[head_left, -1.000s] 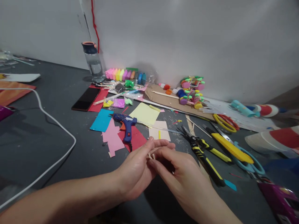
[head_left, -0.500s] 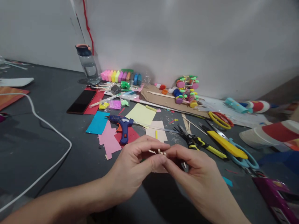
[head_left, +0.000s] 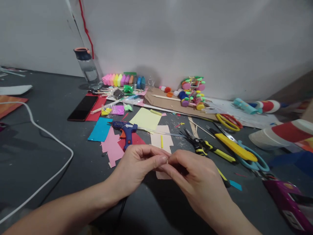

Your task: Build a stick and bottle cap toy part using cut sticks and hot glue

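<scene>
My left hand (head_left: 138, 171) and my right hand (head_left: 199, 176) meet above the front of the table, with fingertips pressed together. Between them are small pale wooden sticks (head_left: 167, 162), now almost wholly covered by the fingers; only a tiny light bit shows at the pinch. Both hands are closed. Just beyond the left hand lies a blue glue gun (head_left: 130, 131) on scraps of coloured paper. Pliers (head_left: 218, 154) with yellow and black handles rest beyond the right hand. Beige paper (head_left: 164, 175) shows below the fingers.
A yellow utility knife (head_left: 236, 147) and blue-handled scissors (head_left: 254, 163) lie at the right, near a paper cup (head_left: 262, 137). Colourful small models (head_left: 193, 93) stand on cardboard at the back. Phone (head_left: 83, 107), water bottle (head_left: 89, 71) and white cable (head_left: 58, 137) are leftward.
My fingers have closed further over the sticks, whose ends showed before and are now mostly covered. Both hands moved slightly left in the picture, and the whole view shifted a little too.
</scene>
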A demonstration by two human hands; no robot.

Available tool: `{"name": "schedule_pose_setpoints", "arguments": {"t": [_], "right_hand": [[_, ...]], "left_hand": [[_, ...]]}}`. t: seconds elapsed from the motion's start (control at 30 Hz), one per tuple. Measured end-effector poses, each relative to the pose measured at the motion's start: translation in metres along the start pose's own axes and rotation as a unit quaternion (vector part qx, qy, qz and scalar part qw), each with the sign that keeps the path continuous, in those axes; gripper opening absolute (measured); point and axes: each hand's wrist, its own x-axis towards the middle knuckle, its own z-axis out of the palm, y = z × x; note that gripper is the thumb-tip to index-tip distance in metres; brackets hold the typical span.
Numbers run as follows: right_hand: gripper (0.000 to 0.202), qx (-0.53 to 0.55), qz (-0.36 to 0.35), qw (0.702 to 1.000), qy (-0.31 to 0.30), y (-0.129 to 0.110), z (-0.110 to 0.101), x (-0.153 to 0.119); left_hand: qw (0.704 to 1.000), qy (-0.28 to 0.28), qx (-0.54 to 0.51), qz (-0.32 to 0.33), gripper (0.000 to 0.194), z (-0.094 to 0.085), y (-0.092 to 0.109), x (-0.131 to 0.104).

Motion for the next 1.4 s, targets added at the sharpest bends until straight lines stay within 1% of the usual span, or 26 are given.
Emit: {"name": "schedule_pose_setpoints", "arguments": {"t": [0.1, 0.2, 0.27, 0.37, 0.43, 0.5, 0.6, 0.67, 0.73, 0.83, 0.93, 1.03, 1.1, 1.17, 1.23, 1.33, 1.4], "right_hand": [[0.036, 0.008, -0.015, 1.000, 0.005, -0.001, 0.001, 0.000], [0.043, -0.016, -0.053, 0.998, 0.014, 0.000, -0.001, 0.000], [0.042, -0.020, -0.073, 0.997, 0.003, 0.001, -0.006, 0.000], [0.039, -0.001, -0.103, 0.994, -0.024, 0.005, -0.015, 0.002], [0.048, 0.000, -0.129, 0.991, -0.039, 0.007, -0.020, 0.003], [0.054, -0.006, -0.151, 0.987, -0.060, 0.009, -0.021, 0.003], [0.049, 0.001, -0.164, 0.983, -0.083, 0.009, -0.019, 0.003], [0.042, 0.014, -0.166, 0.982, -0.086, 0.010, -0.016, 0.003], [0.037, 0.023, -0.174, 0.981, -0.084, 0.011, -0.014, 0.003], [0.035, 0.044, -0.195, 0.978, -0.061, 0.013, -0.013, 0.005], [0.033, 0.068, -0.178, 0.981, -0.039, 0.014, -0.013, 0.007], [0.031, 0.072, -0.161, 0.984, -0.024, 0.014, -0.011, 0.007], [0.033, 0.073, -0.168, 0.983, -0.015, 0.014, -0.010, 0.007], [0.036, 0.078, -0.175, 0.981, -0.012, 0.014, -0.009, 0.006], [0.040, 0.093, -0.172, 0.980, -0.027, 0.015, -0.009, 0.005], [0.049, 0.133, -0.148, 0.977, -0.076, 0.017, -0.013, 0.004], [0.051, 0.154, -0.133, 0.974, -0.096, 0.018, -0.014, 0.004]], "left_hand": [[0.999, -0.028, -0.018, -0.022, 0.009, -0.002, -0.002, 0.002], [0.998, -0.049, -0.019, -0.038, 0.008, -0.005, -0.002, 0.003], [0.997, -0.051, -0.031, -0.048, 0.010, -0.006, 0.000, 0.003], [0.991, -0.043, -0.092, -0.085, 0.014, -0.005, 0.005, 0.003], [0.984, -0.049, -0.129, -0.111, 0.014, -0.004, 0.008, 0.002], [0.980, -0.064, -0.138, -0.128, 0.010, -0.003, 0.009, 0.002], [0.980, -0.077, -0.121, -0.140, 0.001, -0.001, 0.008, 0.001], [0.980, -0.080, -0.110, -0.144, 0.004, 0.000, 0.008, 0.001], [0.981, -0.084, -0.102, -0.144, 0.005, -0.001, 0.008, 0.000], [0.985, -0.093, -0.075, -0.127, 0.007, -0.002, 0.008, 0.000], [0.986, -0.110, -0.056, -0.112, 0.014, -0.004, 0.007, -0.001], [0.988, -0.101, -0.067, -0.100, 0.023, -0.004, 0.005, -0.003], [0.989, -0.097, -0.056, -0.091, 0.021, -0.005, 0.004, -0.004], [0.991, -0.108, -0.027, -0.080, 0.018, -0.006, 0.005, -0.005], [0.990, -0.121, -0.001, -0.070, 0.017, -0.007, 0.007, -0.005], [0.989, -0.129, 0.019, -0.063, 0.019, -0.008, 0.010, -0.005], [0.988, -0.134, 0.031, -0.066, 0.022, -0.008, 0.011, -0.005]]}}
